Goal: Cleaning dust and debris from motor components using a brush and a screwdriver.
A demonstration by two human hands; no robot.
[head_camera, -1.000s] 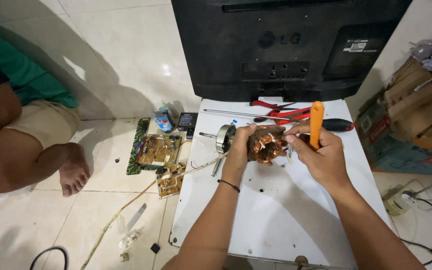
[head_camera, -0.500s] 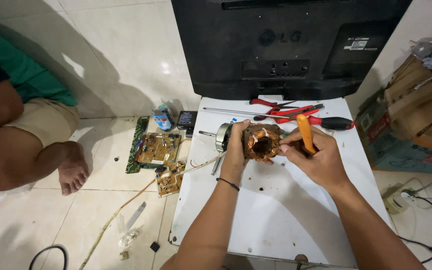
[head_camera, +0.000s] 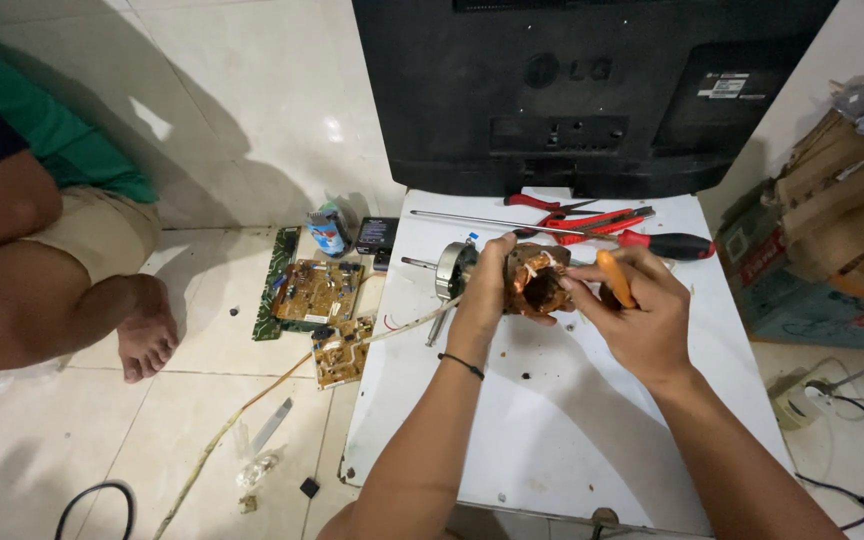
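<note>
At frame centre on the white board (head_camera: 552, 440), left hand (head_camera: 480, 295) grips copper-wound motor stator (head_camera: 535, 283); right hand (head_camera: 630, 318) pinches orange-handled tool (head_camera: 615, 277) at windings; probing step, next likely needs steady prying.

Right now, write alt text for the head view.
Over a white board, the left hand grips a rusty copper-wound motor part while the right hand holds an orange-handled tool against it. Red-handled tools lie before a black monitor; brown circuit boards sit on the tiled floor.
</note>
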